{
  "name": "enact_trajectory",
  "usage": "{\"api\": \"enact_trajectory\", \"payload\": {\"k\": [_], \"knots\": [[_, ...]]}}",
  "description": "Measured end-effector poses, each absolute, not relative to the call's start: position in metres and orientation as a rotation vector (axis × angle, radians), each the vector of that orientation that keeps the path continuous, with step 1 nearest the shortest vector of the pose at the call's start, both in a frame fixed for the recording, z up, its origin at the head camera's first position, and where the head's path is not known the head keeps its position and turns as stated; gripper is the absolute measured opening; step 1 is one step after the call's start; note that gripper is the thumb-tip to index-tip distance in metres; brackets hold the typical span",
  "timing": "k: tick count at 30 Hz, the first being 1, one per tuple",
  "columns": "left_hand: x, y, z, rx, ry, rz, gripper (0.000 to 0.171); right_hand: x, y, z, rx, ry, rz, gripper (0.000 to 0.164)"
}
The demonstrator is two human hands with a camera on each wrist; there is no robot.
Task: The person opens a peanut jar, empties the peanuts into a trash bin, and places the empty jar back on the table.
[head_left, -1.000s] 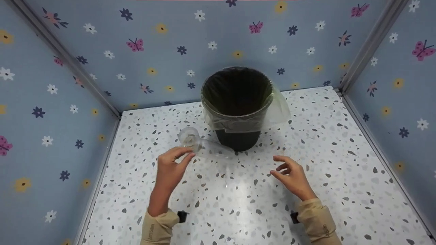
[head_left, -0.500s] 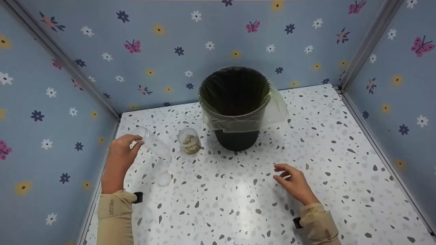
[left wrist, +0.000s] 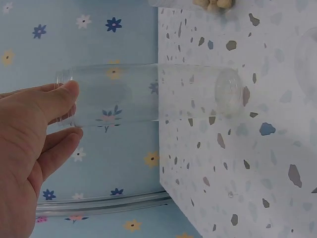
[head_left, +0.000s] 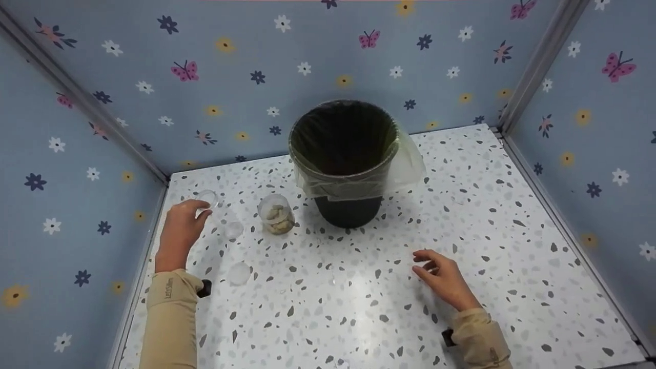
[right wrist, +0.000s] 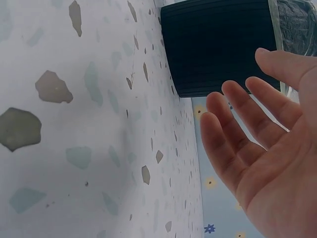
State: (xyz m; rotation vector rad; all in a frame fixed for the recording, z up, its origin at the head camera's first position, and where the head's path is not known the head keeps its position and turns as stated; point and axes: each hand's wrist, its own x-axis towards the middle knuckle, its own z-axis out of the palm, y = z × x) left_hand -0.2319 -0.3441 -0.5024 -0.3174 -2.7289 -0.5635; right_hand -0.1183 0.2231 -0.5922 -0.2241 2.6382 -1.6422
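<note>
Item: clear jar (left wrist: 138, 94), at bench's (head_left: 379, 312) ten o'clock | left hand (head_left: 179, 230): pinches its neck | right hand (head_left: 443, 279), four o'clock: loosely curled, holds nothing | handling: probably light, stiff, slippery; neck suits fingertips best

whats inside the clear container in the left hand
No contents show inside the clear container; the flowered wall and speckled surface show through it. The left hand covers part of the gripped end, hiding whatever lies there.
</note>
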Motion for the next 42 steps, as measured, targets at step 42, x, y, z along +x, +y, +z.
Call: {"api": "enact_trajectory", "payload": {"k": [42], "knots": [[-0.263,-0.218,-0.561,-0.324,-3.072,-0.692,0.070,-0.111,0.228,-0.601,-0.219,2.651,-1.614,0.028]]}}
